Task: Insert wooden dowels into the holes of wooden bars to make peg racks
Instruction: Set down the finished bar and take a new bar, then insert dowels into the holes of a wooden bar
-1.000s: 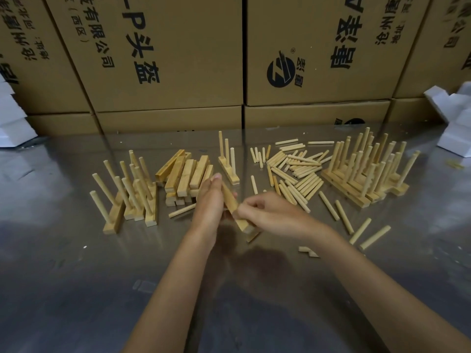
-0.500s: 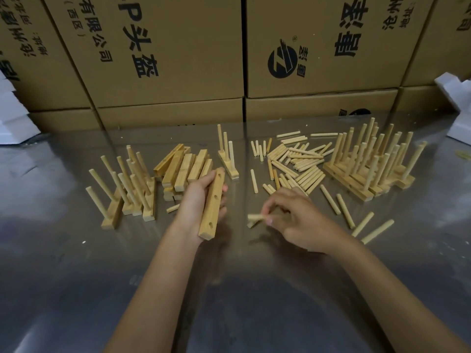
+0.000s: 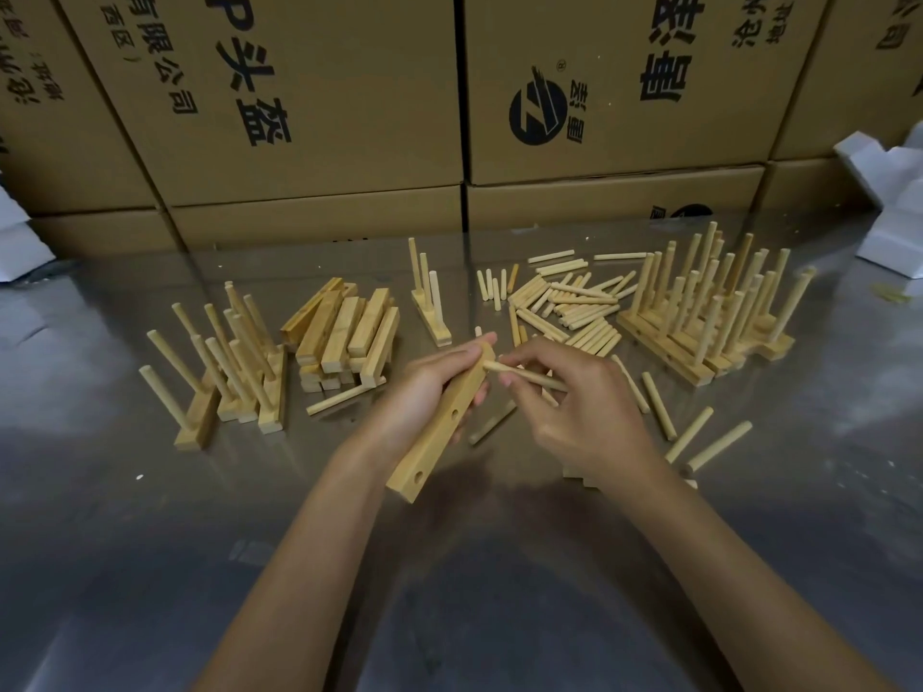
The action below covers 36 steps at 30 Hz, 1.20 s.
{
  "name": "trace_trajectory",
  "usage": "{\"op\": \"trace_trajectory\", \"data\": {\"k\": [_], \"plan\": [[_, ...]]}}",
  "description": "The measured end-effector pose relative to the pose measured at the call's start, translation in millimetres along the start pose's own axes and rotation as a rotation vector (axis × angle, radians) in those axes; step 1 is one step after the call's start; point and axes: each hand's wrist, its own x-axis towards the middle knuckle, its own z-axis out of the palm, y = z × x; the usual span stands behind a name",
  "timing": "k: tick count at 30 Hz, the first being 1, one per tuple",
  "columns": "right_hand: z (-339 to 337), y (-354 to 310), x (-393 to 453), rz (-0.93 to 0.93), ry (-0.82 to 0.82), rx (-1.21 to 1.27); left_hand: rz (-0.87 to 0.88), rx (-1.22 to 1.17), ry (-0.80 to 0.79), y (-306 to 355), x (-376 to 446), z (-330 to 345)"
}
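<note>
Two empty holes show on the near half of the wooden bar (image 3: 442,424), which the left hand (image 3: 424,387) holds slanted above the surface (image 3: 150,566), its grip curled round the bar's far half. The right hand (image 3: 564,402) pinches a dowel (image 3: 519,374) in its fingertips, tip touching the bar's far end, apparently at the top hole. This looks like the first peg going in. Next: line the dowel square with the hole and push it home. Loose dowels (image 3: 569,302) lie just beyond the bar, spare bars (image 3: 349,332) to its left, finished racks (image 3: 709,312) far right.
</note>
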Motion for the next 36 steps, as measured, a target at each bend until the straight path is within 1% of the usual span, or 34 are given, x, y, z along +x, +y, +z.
{"op": "trace_trajectory", "data": {"k": [4,7,10,12,15,20,23,26,27,29,30,31,32,33,34,35,36], "plan": [[2,2,-2,-0.01,0.024,-0.084,0.025,0.041,0.037,-4,-1,7],[6,2,-4,0.028,0.047,-0.074,0.05,0.068,0.037,-6,-3,12],[9,2,-4,0.124,0.083,0.096,0.068,0.087,0.04,-5,-3,16],[9,1,-2,0.208,0.075,0.235,0.091,0.097,0.034,-3,-4,18],[7,0,1,0.317,0.024,0.388,0.111,0.125,0.021,0,-5,20],[2,2,3,0.51,-0.064,0.585,0.109,0.267,-0.04,2,-8,17],[-1,1,4,0.564,-0.138,0.6,0.082,0.315,-0.072,1,-9,10],[-3,-2,6,0.619,-0.189,0.597,0.068,0.316,0.008,-1,-6,3],[-3,-2,8,0.652,-0.178,0.639,0.073,0.313,0.05,-1,-5,0],[-3,1,11,0.722,-0.093,0.736,0.057,0.257,0.15,-2,-4,-10],[-1,3,11,0.722,-0.043,0.728,0.029,0.189,0.209,-1,-3,-16],[1,8,10,0.673,-0.01,0.626,-0.005,0.094,0.26,1,-3,-22],[4,12,8,0.577,-0.02,0.425,-0.034,-0.015,0.295,3,-3,-27],[7,16,5,0.444,-0.095,0.186,-0.058,-0.123,0.311,4,-3,-31],[11,18,1,0.316,-0.216,-0.031,-0.074,-0.219,0.314,5,-3,-34],[16,21,-1,0.222,-0.326,-0.172,-0.083,-0.296,0.308,6,-5,-36],[19,23,-3,0.174,-0.392,-0.236,-0.085,-0.346,0.301,6,-5,-37]]}}
